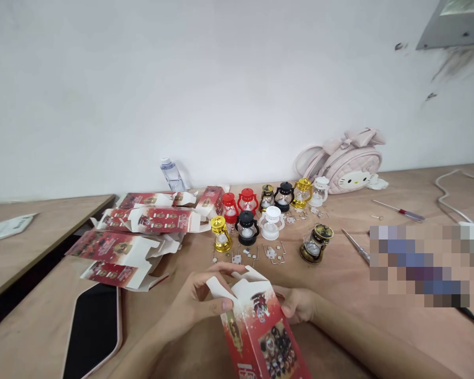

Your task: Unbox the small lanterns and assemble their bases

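A red printed carton [256, 331] with white flaps open at its far end is held low in the centre. My left hand [207, 297] pinches a white flap at the carton's left edge between thumb and fingers. Around the carton's right side, my right hand [298, 305] grips it with the thumb on the red face and the other fingers hidden behind. Just beyond stand small lanterns, among them a gold one [221, 234], a black one [247, 229], a white one [272, 223] and a bronze one [316, 243]. The inside of the carton cannot be seen.
Flattened red cartons [114, 245] lie left, near a phone [92, 331]. Wire parts [274, 252] lie before the lanterns. Behind are a bottle [173, 175] and a pink bag [353, 168]. Screwdrivers [411, 215] and a blurred patch [422, 266] are right.
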Tool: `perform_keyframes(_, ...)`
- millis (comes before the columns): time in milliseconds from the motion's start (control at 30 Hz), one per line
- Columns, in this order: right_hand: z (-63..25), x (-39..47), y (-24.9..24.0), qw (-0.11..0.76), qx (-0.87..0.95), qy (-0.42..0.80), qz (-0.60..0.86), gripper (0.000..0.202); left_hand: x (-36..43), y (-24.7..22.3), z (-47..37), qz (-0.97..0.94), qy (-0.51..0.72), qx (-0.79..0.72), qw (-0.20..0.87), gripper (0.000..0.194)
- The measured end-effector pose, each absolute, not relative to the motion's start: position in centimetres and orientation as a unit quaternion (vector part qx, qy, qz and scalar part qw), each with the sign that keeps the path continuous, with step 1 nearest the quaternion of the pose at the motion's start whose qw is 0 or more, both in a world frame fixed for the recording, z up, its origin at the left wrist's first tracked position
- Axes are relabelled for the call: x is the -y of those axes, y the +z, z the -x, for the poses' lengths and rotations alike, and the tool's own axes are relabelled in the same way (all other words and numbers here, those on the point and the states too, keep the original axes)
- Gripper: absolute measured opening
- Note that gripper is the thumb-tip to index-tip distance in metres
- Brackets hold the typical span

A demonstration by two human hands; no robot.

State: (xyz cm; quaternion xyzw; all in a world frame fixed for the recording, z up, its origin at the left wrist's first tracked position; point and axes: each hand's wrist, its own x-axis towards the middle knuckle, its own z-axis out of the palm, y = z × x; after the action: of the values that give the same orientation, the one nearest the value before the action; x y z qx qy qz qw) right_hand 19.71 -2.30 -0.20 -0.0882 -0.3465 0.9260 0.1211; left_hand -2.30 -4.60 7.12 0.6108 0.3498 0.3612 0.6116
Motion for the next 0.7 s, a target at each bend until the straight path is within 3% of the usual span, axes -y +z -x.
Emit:
perform_keyframes(233,-18.3,4.2,-0.6,0.077,0.315,0.946,0.006,0.094,4.6,7.7,1.5,-0.673,0.393,-0.31,0.545,0.009)
perform_keyframes(300,-18.0,4.7,-0.7,0.097,0.308,0.946,0.012,0.086,4.6,7.9,1.3,-0.684,0.4,-0.297,0.533,0.012)
perform_keyframes(467,-17.7,4.6,-0.4,0.258,0.254,0.925,0.114,0.056,4.7,8.1,1.7,-0.699,0.409,-0.307,0.501,0.019)
perform_keyframes(533,-17.6,4.4,-0.4,0.272,0.253,0.919,0.131,0.045,4.8,8.3,2.1,-0.711,0.394,-0.338,0.474,0.02)
perform_keyframes(633,-17.5,4.3,-0.6,0.271,0.274,0.909,0.158,0.036,5.1,9.1,2.5,-0.767,0.355,-0.37,0.387,0.053)
perform_keyframes(700,-17.5,4.4,-0.7,0.255,0.29,0.906,0.176,0.035,5.2,9.8,2.5,-0.844,0.287,-0.347,0.29,0.053)
